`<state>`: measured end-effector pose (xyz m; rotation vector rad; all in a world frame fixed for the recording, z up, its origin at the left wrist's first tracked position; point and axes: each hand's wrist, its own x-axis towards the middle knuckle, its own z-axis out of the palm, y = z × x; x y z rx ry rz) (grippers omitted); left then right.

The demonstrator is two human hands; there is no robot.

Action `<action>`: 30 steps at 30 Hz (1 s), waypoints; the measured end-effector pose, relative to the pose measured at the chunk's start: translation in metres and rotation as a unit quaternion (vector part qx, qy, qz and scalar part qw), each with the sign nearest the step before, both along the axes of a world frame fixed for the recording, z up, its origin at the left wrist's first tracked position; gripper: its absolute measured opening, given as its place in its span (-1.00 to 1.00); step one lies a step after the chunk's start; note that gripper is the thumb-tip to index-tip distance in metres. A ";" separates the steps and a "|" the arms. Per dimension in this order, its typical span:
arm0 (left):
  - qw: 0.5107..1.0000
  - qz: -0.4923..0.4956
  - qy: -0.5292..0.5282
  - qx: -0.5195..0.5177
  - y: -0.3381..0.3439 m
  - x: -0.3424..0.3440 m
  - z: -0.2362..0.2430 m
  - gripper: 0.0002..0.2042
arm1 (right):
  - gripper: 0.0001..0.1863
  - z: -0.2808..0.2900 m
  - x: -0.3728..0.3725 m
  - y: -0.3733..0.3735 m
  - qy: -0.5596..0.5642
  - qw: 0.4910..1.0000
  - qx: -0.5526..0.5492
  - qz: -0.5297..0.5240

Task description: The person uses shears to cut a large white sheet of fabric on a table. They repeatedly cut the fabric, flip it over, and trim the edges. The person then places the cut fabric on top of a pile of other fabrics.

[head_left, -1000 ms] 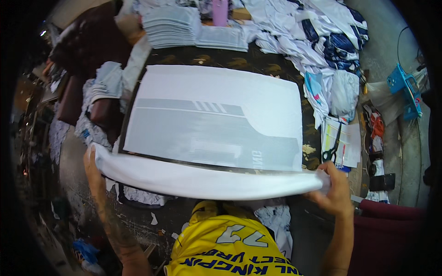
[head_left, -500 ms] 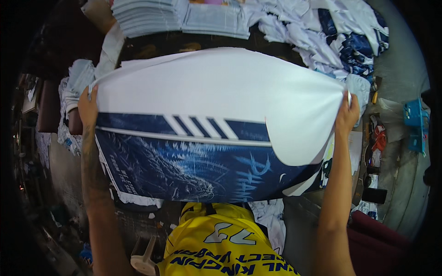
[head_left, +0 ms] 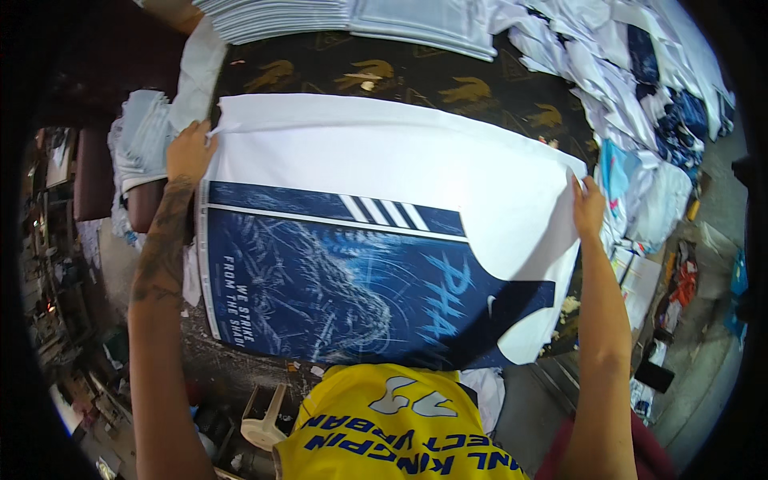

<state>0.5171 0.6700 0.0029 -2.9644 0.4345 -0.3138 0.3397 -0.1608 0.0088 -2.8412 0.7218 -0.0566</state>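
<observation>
A wide sheet of jersey fabric [head_left: 344, 144] is spread before me on a dark table. Its far part is plain white; the near part carries a navy and blue print [head_left: 304, 288] with slanted white stripes and lettering. Curved white cut-out shapes show around the print's right end. My left hand [head_left: 190, 152] pinches the sheet at its far left edge. At the right edge my right hand [head_left: 590, 204] grips the sheet's corner between thumb and fingers. The near edge of the sheet reaches my yellow shirt.
Behind the sheet, the table covering [head_left: 448, 88] is dark with gold shapes. Stacked pale panels [head_left: 280, 18] lie at the back, and loose white and navy fabric [head_left: 608, 72] heaps at the right. Folded cloth [head_left: 144, 136] sits at left. A stool [head_left: 264, 424] stands lower left.
The sheet was lifted and bowed between my hands; now it lies lower and flatter on the table. Both hands keep hold. More of the table's far side shows, and the view has shifted.
</observation>
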 end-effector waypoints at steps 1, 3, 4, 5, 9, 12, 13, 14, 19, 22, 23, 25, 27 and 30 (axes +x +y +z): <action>0.998 -0.050 -0.027 0.037 0.002 0.002 0.002 -0.62 | -0.69 0.003 -0.002 0.001 -0.018 0.998 0.022 0.049; 0.998 0.002 -0.046 -0.045 -0.008 -0.015 0.014 -0.66 | -0.49 0.017 -0.018 0.019 -0.146 0.977 -0.004 0.152; 0.989 0.011 -0.080 -0.122 -0.017 -0.037 0.025 -0.65 | -0.41 0.032 -0.033 0.031 -0.139 0.974 -0.041 0.175; 0.982 0.048 -0.093 -0.156 -0.032 -0.066 0.037 -0.62 | -0.40 0.047 -0.058 0.050 -0.087 0.983 -0.056 0.155; 0.951 0.189 0.086 -0.231 -0.093 -0.275 0.053 -0.64 | -0.59 0.071 -0.226 0.142 0.013 0.966 0.010 0.259; 0.937 0.185 0.186 -0.231 -0.066 -0.413 0.028 -0.84 | -0.58 0.054 -0.356 0.144 0.128 0.970 0.136 0.155; 0.944 0.239 0.108 -0.200 -0.036 -0.438 0.014 -0.77 | -0.55 0.039 -0.387 0.135 0.025 0.994 0.073 0.081; 0.930 0.343 0.003 -0.132 -0.008 -0.460 0.001 -0.69 | -0.57 0.030 -0.415 0.119 -0.024 0.997 0.067 -0.039; 0.632 0.678 0.124 -0.353 -0.009 -0.530 -0.141 -0.29 | -0.52 -0.081 -0.502 0.114 0.252 0.761 0.503 -0.323; 0.188 0.554 0.119 -0.802 -0.112 -0.558 -0.275 -0.18 | -0.17 -0.204 -0.503 0.134 0.189 0.790 0.530 -0.244; 0.082 0.317 0.161 -0.931 -0.139 -0.565 -0.314 -0.12 | -0.24 -0.243 -0.498 0.130 0.072 0.745 0.581 -0.321; 0.056 0.279 0.128 -0.950 -0.172 -0.561 -0.381 -0.26 | -0.32 -0.303 -0.484 0.115 -0.022 0.755 0.553 -0.351; 0.081 0.345 0.111 -0.928 -0.172 -0.562 -0.407 -0.32 | -0.35 -0.326 -0.486 0.100 -0.046 0.797 0.516 -0.310; 0.138 0.430 0.074 -0.889 -0.113 -0.587 -0.365 -0.43 | -0.38 -0.274 -0.515 0.099 -0.077 0.843 0.472 -0.247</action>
